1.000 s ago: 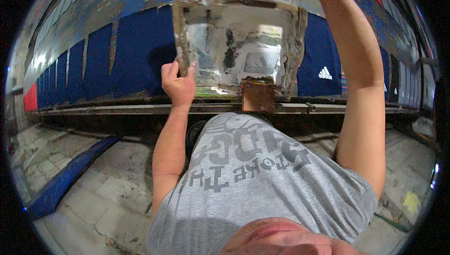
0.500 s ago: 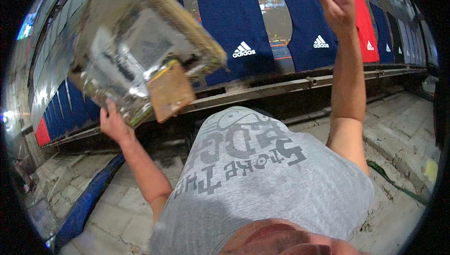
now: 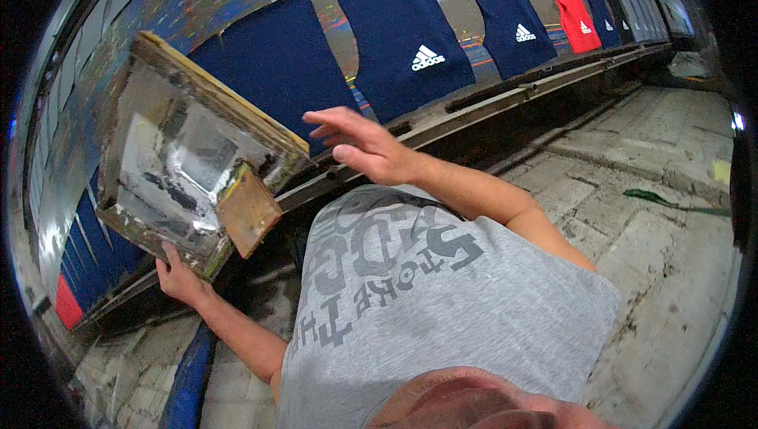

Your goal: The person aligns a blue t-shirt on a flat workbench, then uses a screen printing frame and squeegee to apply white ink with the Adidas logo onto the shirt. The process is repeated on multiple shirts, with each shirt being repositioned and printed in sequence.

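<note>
My left hand point(image 3: 183, 281) grips the near edge of a screen printing frame point(image 3: 225, 96), thumb on top, and holds it tilted above the long table. White ink and dark smears coat the mesh inside the frame. A squeegee with a worn wooden handle point(image 3: 251, 212) leans inside it, sticking out over the near edge. My right hand point(image 3: 371, 149) is empty beside the frame's right corner, its fingers stretched out toward the left. Under that hand and the frame lies a plain navy fabric panel point(image 3: 276, 54).
Along the paint-spattered table point(image 3: 178, 14) lie a navy panel with a white print point(image 3: 395, 26), another navy panel point(image 3: 501, 18), a red panel point(image 3: 564, 3) and several more. A metal rail point(image 3: 521, 96) edges the table. Blue cloth point(image 3: 189, 378) hangs at lower left above the paved floor point(image 3: 632, 224).
The raised right hand has come down and left, near the frame. The frame, blurred before, is lower in view. My view has shifted, bringing the plain navy panel into sight.
</note>
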Available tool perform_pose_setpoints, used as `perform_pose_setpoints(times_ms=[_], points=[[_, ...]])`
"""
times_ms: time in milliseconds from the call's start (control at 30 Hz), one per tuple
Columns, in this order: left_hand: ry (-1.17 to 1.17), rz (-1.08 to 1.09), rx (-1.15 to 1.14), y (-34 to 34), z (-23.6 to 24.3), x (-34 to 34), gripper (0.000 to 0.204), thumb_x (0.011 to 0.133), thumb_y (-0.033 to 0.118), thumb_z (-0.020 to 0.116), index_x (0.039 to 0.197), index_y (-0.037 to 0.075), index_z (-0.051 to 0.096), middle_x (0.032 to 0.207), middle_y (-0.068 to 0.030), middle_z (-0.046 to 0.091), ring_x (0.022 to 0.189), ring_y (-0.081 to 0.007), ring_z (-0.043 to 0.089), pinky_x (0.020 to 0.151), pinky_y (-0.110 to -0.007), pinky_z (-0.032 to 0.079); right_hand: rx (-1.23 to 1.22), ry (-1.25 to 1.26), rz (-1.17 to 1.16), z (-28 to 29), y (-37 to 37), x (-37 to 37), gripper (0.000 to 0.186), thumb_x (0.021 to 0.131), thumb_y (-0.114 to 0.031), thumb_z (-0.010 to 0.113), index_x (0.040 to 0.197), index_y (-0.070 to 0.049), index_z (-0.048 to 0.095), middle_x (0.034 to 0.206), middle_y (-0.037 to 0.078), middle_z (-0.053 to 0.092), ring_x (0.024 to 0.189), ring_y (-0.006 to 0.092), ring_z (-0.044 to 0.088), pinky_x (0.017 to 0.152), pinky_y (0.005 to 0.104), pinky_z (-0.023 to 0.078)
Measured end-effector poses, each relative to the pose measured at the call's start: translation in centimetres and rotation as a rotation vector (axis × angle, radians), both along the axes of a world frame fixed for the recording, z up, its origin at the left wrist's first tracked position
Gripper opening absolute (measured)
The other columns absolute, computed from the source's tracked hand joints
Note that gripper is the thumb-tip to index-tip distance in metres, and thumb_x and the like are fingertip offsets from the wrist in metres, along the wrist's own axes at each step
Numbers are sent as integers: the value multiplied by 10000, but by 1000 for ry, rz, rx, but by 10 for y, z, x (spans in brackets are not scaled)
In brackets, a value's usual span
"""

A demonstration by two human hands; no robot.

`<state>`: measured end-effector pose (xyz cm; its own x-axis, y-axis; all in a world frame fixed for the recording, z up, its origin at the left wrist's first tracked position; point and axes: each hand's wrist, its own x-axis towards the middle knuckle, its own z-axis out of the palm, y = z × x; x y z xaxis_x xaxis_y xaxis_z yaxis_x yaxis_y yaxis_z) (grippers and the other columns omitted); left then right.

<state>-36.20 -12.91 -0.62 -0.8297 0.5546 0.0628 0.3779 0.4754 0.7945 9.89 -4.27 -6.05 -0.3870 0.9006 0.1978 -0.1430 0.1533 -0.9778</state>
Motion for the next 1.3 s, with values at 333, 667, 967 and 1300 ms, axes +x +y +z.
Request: perform_pose_setpoints(times_ms=[333,667,967,1300], points=[[79,-304,-9,52,-41,1,318,975,181,884,1180,-50,809,1121,-104,780,989,-218,704,908,-396,544,-50,-123,-313,-7,-25,-50,553,1131,-214,618,1617,41,546,1536,161,623,1442,276,559,1256,416,392],[-145,-607,-1,123,-68,86,325,965,68,853,1248,-64,764,1103,-121,825,980,-186,735,923,-358,564,-353,-217,-498,-38,-10,28,450,1160,-238,618,1512,38,674,1403,80,733,1294,158,650,1158,332,461],[155,-596,-113,118,-98,88,422,948,139,890,1293,-58,750,1179,-168,726,1116,-354,693,1009,-448,532,-180,-420,-498,-48,-9,41,389,1076,-177,731,1387,56,740,1306,121,748,1225,195,678,1101,352,508],[114,-611,-169,121,-108,79,407,929,150,914,1275,-12,773,1196,-170,689,1141,-369,660,1019,-473,525,-257,-435,-469,-45,-2,40,430,1023,-251,782,1362,14,760,1270,163,754,1211,295,706,1092,410,529]])
